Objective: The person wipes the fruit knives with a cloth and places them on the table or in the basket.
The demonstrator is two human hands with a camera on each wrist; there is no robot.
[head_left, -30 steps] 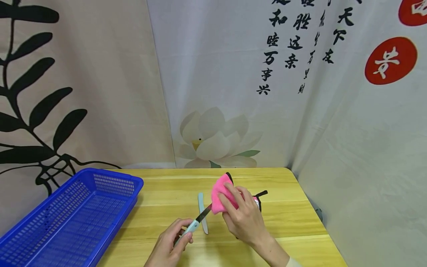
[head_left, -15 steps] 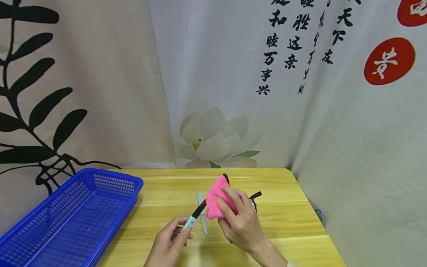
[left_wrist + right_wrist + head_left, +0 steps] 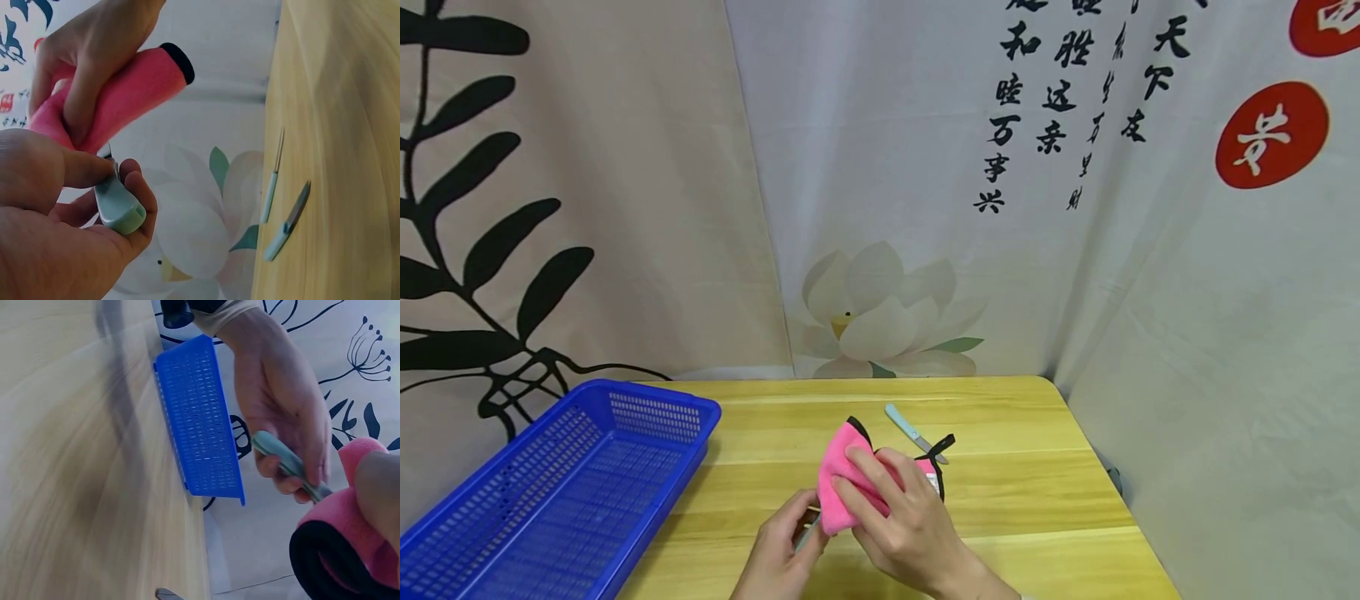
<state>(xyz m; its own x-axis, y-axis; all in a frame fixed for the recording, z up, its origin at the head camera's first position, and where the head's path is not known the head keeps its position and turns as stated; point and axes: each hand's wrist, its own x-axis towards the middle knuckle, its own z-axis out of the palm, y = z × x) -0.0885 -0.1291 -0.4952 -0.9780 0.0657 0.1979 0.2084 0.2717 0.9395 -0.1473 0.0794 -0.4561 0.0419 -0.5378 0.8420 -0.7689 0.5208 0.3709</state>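
Three blue-handled knives, one pink cloth, and a wall full of writing

So the backdrop had black Chinese characters running down it, and one column [image 3: 996,133] clearly read 和睦万事兴. There were two red discs as well: the whole one [image 3: 1272,135] said 贵, the other [image 3: 1326,25] got cut off at the top. A white label [image 3: 933,482] stuck out of the cloth, but its print was too small to make out.

One container: a blue mesh basket [image 3: 658,412] on the left, its slotted floor showing.

The left hand [image 3: 778,542] had its fingers curled round a knife [image 3: 119,203] by the handle. The right hand [image 3: 906,525] pinched the black-edged pink cloth [image 3: 837,475] over the blade, only a sliver peeking out, above the table [image 3: 1037,500]. Two more knives lay on the wood, one [image 3: 269,197] closer to the far edge than its neighbour [image 3: 284,234]
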